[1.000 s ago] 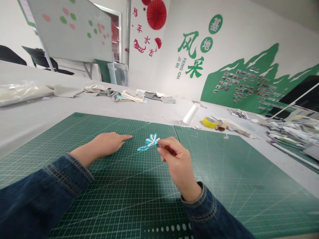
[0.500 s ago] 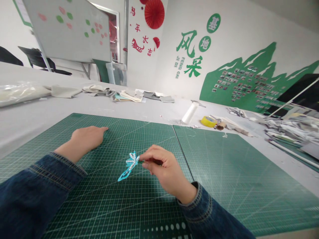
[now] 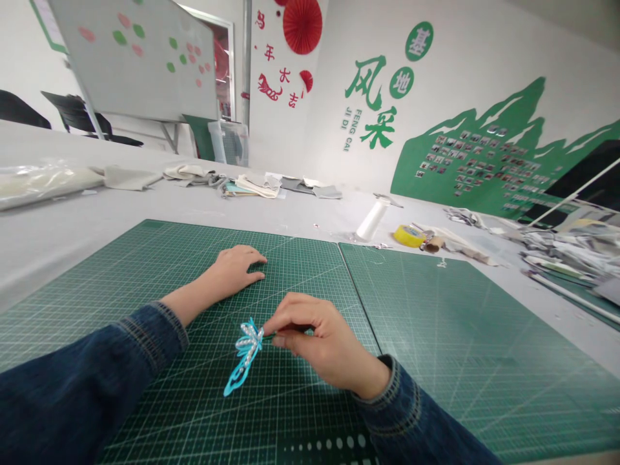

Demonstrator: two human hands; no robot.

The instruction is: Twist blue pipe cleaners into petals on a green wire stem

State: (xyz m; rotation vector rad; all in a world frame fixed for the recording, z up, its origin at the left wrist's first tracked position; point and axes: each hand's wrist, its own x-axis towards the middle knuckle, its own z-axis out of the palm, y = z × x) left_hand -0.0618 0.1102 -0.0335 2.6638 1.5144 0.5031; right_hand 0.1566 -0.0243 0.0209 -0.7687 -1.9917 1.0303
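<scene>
A bright blue flower-like ornament [image 3: 247, 345] with rows of pearly beads and one long looped petal is held up over the green cutting mat [image 3: 194, 387]. My right hand [image 3: 324, 339] pinches its thin dark stem between thumb and fingertips, at the ornament's right side. Farther back and to the left, my left hand [image 3: 235, 271] hovers over or rests on the mat; I cannot tell which. Its thumb and fingers are apart, with nothing between them.
A second green cutting mat [image 3: 475, 336] adjoins on the right. Behind it are a white cone [image 3: 372, 221], a roll of yellow tape [image 3: 409, 236] and a cardboard tube [image 3: 434, 244]. Fabric scraps [image 3: 259, 185] lie along the back; a cluttered heap [image 3: 562, 252] stands at far right.
My left hand has moved right, closer to my right hand, and its thumb and fingers now show apart. The blue ornament has come slightly lower and nearer, its long petal hanging more downward.
</scene>
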